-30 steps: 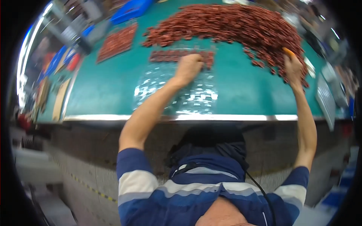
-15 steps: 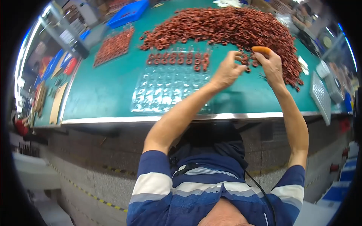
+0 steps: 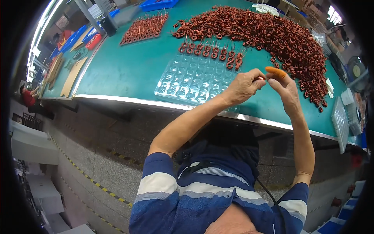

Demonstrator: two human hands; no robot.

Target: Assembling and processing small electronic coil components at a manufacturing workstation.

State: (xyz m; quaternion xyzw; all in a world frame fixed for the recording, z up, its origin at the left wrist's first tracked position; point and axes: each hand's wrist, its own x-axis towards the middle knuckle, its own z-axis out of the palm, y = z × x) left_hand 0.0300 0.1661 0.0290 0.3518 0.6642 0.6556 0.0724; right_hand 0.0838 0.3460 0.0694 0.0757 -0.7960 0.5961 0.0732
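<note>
My left hand (image 3: 246, 86) is closed in a pinch on a small red copper-wire ring coil (image 3: 261, 78), mostly hidden by the fingers. Close beside it, my right hand (image 3: 287, 91) has its thumb and forefinger bent together in a pinch; whatever lies between them is too small to make out. An orange finger cot (image 3: 275, 72) covers that forefinger. Both hands hover over the table near the clear plastic tray (image 3: 171, 84). Along the tray's far side, pockets hold a row of upright coils (image 3: 214, 53), with a second short row begun at the right end.
A large heap of loose coils (image 3: 265, 31) curves around the far and right side of the green table (image 3: 124, 74). Back left are a filled coil tray (image 3: 145, 28) and a blue bin (image 3: 159, 4). Stacked clear trays (image 3: 339, 121) lean at the right edge.
My hands have moved from the edge of the heap back toward the table's front. The left fingers now pinch a coil between the two hands. The whole view has tilted.
</note>
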